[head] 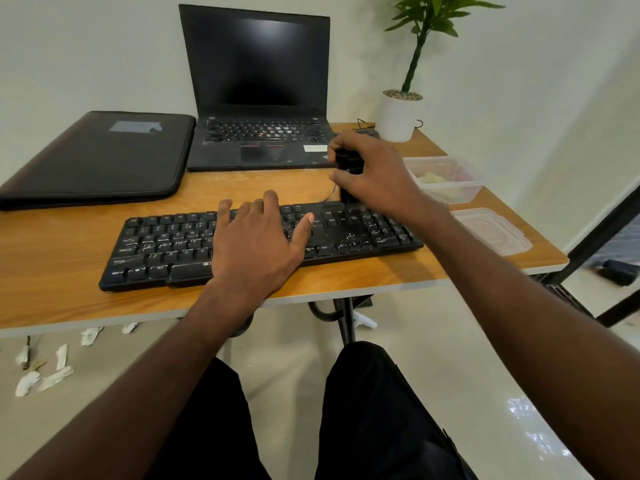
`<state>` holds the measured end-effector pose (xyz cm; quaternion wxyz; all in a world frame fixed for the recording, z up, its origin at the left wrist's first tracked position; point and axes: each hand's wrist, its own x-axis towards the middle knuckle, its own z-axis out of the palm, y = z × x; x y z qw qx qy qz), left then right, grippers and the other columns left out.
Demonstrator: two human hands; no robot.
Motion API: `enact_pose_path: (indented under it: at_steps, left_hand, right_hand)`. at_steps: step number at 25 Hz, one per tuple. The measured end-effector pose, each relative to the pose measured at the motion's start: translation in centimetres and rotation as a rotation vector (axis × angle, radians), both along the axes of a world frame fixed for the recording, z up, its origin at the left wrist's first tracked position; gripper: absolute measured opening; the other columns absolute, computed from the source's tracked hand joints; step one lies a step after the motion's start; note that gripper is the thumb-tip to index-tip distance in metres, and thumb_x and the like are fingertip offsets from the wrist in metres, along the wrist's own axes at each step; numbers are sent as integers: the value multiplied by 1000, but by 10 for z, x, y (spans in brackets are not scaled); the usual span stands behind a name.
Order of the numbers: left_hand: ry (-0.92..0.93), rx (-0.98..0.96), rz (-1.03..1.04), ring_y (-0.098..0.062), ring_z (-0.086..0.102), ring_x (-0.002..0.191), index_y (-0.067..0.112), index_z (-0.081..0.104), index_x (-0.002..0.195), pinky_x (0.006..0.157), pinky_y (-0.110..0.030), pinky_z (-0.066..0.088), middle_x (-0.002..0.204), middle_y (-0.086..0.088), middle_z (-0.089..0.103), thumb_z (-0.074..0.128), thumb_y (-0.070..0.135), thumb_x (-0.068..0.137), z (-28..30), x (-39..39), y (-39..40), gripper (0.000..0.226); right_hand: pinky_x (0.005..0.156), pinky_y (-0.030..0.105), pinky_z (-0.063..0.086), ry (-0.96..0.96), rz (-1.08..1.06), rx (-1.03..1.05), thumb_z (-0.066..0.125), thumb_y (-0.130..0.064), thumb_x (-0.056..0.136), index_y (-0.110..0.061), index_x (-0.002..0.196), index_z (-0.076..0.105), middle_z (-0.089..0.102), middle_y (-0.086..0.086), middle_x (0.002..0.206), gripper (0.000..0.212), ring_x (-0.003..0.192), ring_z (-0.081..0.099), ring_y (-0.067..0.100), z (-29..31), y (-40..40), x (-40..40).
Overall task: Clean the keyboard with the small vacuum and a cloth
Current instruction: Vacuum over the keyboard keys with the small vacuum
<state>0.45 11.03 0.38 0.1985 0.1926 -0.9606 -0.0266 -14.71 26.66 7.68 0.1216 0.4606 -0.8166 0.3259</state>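
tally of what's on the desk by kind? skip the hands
Keyboards: 1, black full-size keyboard
Laptops: 1, open black laptop
Cases: 1, black zipped sleeve
Vacuums: 1, small black handheld vacuum
Clear plastic containers: 2
Potted plants: 1, white pot
Total: 7

We are laying our left hand (258, 237) flat, fingers spread, on the keyboard (166, 245); our right hand (375, 174), just behind its right end, is gripping the small vacuum (348, 164).
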Motion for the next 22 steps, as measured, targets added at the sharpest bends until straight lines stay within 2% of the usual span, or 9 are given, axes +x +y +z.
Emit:
enact_pose_path:
  at_steps: [3, 5, 7, 10, 12, 14, 17, 19, 22]
  left_hand:
    - [-5, 7, -8, -32, 64, 125, 11, 49, 136, 126, -57, 23, 124, -15, 72, 21, 71, 105, 0, -1, -1, 73]
    - [2, 15, -17, -32, 64, 122, 11, 50, 132, 125, -57, 25, 121, -15, 72, 22, 70, 106, -1, -1, -2, 70]
    - [4, 25, -29, -33, 64, 121, 11, 51, 131, 124, -57, 27, 120, -15, 72, 23, 69, 106, 0, -1, -2, 69]
    - [5, 34, -27, -33, 64, 121, 10, 52, 130, 124, -57, 28, 120, -16, 71, 24, 67, 107, 1, -1, -1, 68]
    - [6, 34, -27, -33, 64, 121, 10, 52, 130, 124, -57, 28, 120, -16, 71, 24, 66, 107, 1, 0, -1, 67]
    - [-1, 37, -31, -33, 64, 121, 9, 53, 130, 124, -57, 28, 121, -16, 71, 25, 65, 107, 1, 0, -1, 66]
    - [-8, 43, -27, -33, 64, 120, 9, 53, 128, 121, -56, 32, 121, -16, 71, 26, 64, 107, 1, 0, -2, 65]
    - [-9, 37, -28, -33, 64, 118, 9, 53, 126, 118, -56, 35, 120, -16, 71, 27, 63, 107, 2, -1, -2, 64]
    - [-11, 43, -23, -33, 64, 119, 9, 53, 128, 117, -56, 36, 122, -16, 70, 28, 63, 107, 3, -1, -2, 63]
  right_hand:
    - [82, 38, 58, -118, 166, -21, 72, -22, 89, -25, 104, 61, 62, -11, 104, 20, 97, 61, 11, -5, 9, 4]
    - [85, 45, 57, -108, 75, 73, 72, -19, 84, -26, 101, 62, 64, -10, 102, 21, 96, 61, 11, 7, 12, -8]
    - [86, 45, 57, -102, 23, 62, 72, -19, 85, -24, 104, 63, 64, -13, 102, 22, 97, 61, 8, 16, 7, -9]
    - [65, 34, 62, -303, 138, -100, 72, -22, 94, -21, 112, 60, 59, -4, 111, 21, 95, 70, 18, 4, -12, 13]
    - [60, 31, 61, -375, 208, -102, 71, -21, 96, -21, 113, 60, 57, 2, 116, 21, 94, 71, 24, -3, -9, 20]
    - [69, 36, 63, -341, 125, 16, 72, -20, 92, -23, 110, 61, 58, -2, 114, 21, 99, 67, 21, 7, 2, 5]
    - [93, 45, 57, -135, -75, 167, 73, -19, 86, -23, 113, 67, 63, -9, 106, 27, 99, 60, 14, 26, 7, -15]
    - [87, 41, 58, -143, -46, 52, 73, -21, 88, -23, 110, 66, 64, -8, 107, 23, 100, 62, 14, 22, 2, -10]
    - [67, 33, 63, -348, 171, -32, 71, -20, 94, -21, 109, 61, 60, 0, 115, 18, 100, 67, 18, 8, 7, 7]
